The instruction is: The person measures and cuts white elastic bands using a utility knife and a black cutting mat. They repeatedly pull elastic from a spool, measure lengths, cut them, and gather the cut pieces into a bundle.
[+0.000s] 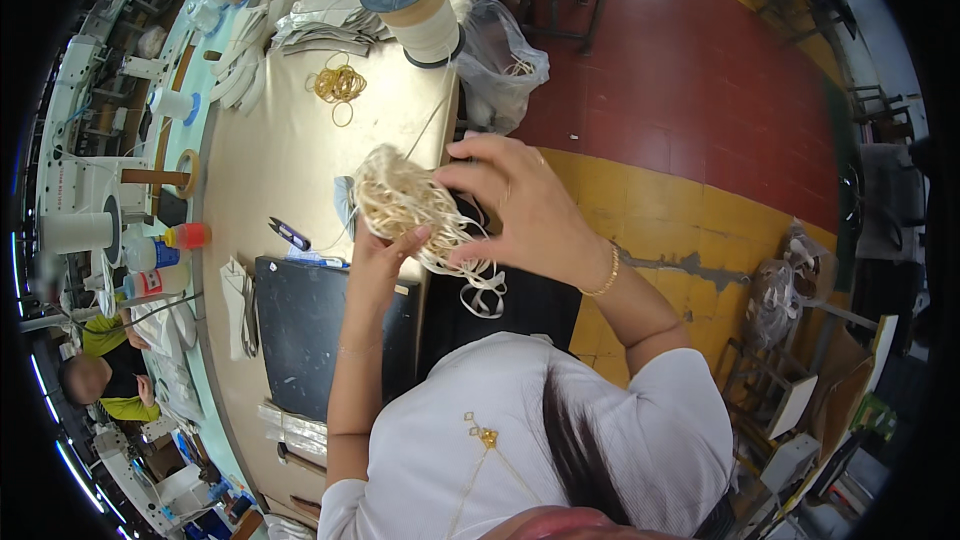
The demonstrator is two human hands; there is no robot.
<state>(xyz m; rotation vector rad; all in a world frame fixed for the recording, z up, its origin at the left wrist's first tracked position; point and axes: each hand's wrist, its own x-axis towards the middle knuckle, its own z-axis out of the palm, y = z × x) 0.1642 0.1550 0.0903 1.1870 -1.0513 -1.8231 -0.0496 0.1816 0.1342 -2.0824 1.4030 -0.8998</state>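
My left hand (pixel 383 258) is closed around the lower left of a thick bundle of cream cord or narrow tape (pixel 395 195), its thumb lying across the strands. Loose loops of it dangle toward my body. My right hand (pixel 535 205) curves along the bundle's right side with fingers and thumb apart. Whether its thumb touches the hanging strands, I cannot tell. A thin strand runs from the bundle up toward a large spool of cream cord (pixel 420 25) with dark ends, standing at the table's edge. Blue thread snips (pixel 290 233) lie on the table left of my left hand.
Yellow rubber bands (pixel 338 85) and stacked pale pieces (pixel 325 22) lie on the table (pixel 280 130). A black mat (pixel 320 330) is near my left forearm. A clear plastic bag (pixel 500 65) hangs beside the spool. Sewing machines (pixel 75 175) and a person (pixel 110 370) are at left.
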